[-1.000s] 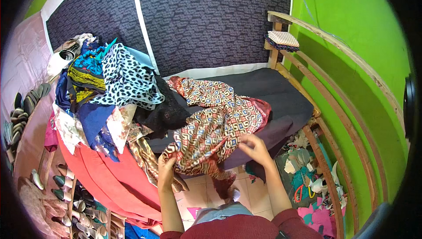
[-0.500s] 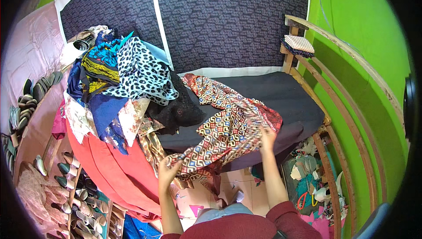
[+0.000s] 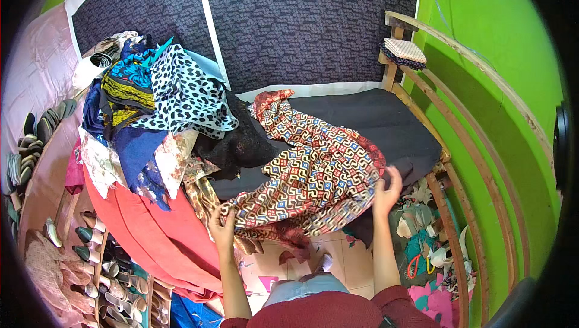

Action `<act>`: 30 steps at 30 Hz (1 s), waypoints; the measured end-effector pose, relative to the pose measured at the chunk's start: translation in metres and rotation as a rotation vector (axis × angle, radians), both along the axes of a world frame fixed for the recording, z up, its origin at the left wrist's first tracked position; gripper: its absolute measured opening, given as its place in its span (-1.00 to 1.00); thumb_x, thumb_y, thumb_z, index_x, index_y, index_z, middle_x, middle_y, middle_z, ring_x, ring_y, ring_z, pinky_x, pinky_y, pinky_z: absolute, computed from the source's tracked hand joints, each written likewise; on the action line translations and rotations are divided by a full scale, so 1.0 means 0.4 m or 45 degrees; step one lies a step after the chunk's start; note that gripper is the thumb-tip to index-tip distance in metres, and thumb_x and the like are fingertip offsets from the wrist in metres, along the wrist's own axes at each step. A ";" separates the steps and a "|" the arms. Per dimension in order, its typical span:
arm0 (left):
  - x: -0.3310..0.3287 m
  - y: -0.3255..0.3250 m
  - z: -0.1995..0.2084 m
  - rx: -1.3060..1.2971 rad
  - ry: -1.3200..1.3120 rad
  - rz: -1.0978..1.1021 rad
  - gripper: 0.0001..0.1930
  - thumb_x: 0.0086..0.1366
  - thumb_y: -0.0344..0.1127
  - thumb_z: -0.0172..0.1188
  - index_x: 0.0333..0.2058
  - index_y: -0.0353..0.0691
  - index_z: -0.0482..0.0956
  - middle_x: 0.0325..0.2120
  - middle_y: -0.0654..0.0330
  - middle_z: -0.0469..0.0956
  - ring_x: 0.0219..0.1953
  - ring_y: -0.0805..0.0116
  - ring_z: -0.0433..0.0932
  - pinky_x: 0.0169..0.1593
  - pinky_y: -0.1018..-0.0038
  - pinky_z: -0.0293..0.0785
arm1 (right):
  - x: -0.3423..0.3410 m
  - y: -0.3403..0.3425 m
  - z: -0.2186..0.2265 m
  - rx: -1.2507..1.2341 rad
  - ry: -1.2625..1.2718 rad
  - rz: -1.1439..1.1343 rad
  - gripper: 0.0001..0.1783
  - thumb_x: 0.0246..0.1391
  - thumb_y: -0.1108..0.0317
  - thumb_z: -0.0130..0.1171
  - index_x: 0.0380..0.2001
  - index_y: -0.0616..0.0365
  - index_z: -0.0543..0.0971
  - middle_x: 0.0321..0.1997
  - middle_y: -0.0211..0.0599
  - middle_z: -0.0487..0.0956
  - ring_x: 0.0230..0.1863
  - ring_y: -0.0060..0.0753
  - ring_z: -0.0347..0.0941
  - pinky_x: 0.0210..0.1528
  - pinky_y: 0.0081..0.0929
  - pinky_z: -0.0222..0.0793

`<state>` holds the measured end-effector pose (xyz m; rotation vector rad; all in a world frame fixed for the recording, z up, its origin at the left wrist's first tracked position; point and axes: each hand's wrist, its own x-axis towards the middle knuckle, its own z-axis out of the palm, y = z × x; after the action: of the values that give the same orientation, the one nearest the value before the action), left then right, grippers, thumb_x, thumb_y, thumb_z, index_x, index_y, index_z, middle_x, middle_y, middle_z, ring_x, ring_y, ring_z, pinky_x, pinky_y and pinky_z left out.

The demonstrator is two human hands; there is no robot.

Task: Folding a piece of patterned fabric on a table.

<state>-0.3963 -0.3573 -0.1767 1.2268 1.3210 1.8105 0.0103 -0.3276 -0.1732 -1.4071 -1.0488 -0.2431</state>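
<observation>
A patterned cloth [image 3: 313, 171] in red, cream and dark squares lies spread across a dark mattress [image 3: 386, 124] and hangs over its near edge. My left hand [image 3: 222, 224] grips the cloth's lower left corner. My right hand [image 3: 386, 188] is at the cloth's right edge, fingers raised and pinching the fabric. A heap of clothes [image 3: 154, 108] with a black-spotted white piece and blue and yellow fabrics rises to the left of the cloth. A black lacy garment [image 3: 241, 144] lies between the heap and the patterned cloth.
A curved wooden rail [image 3: 476, 165] runs along the right by the green wall. Folded cloths [image 3: 405, 51] rest on the rail's far post. Shoes [image 3: 105, 261] fill racks at lower left. Red fabric [image 3: 157, 231] drapes off the bed's left side. Scraps [image 3: 422, 237] litter the floor.
My right hand has moved right along the cloth's edge, and the two hands are now wider apart, spreading the patterned cloth. The view has shifted slightly left.
</observation>
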 end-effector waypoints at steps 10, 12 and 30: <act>-0.017 -0.027 0.014 -0.056 -0.024 -0.060 -0.79 0.20 -0.52 0.14 -0.16 -0.33 0.51 -0.35 0.31 0.49 -0.34 0.62 0.42 -0.28 0.70 0.37 | -0.335 0.112 -0.043 -0.822 -0.369 0.629 -0.55 -0.10 0.13 0.24 -0.19 0.24 0.57 -0.04 -0.05 0.53 -0.01 -0.11 0.43 0.03 -0.24 0.31; -0.033 -0.035 0.026 0.032 -0.158 0.017 -0.79 0.23 -0.50 0.13 -0.14 -0.34 0.50 -0.33 0.29 0.48 -0.34 0.62 0.44 -0.31 0.69 0.39 | -0.305 0.141 -0.021 -0.714 0.100 0.772 -0.73 -0.03 0.31 0.19 -0.27 0.24 0.59 -0.25 -0.19 0.60 -0.30 -0.28 0.52 -0.22 -0.36 0.40; -0.108 0.106 0.042 0.276 -0.699 -0.064 -0.80 0.36 -0.35 -0.02 -0.07 -0.20 0.36 -0.32 0.18 0.54 -0.35 0.44 0.54 -0.26 0.50 0.52 | 0.089 0.052 0.223 0.250 1.270 0.752 -0.66 0.08 0.62 -0.28 -0.11 0.19 0.39 -0.33 -0.31 0.52 -0.33 -0.53 0.50 -0.27 -0.53 0.47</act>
<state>-0.4394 -0.3149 -0.1597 0.7648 0.7959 2.0929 0.0457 -0.3068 -0.0840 -0.7969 -0.5208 0.7103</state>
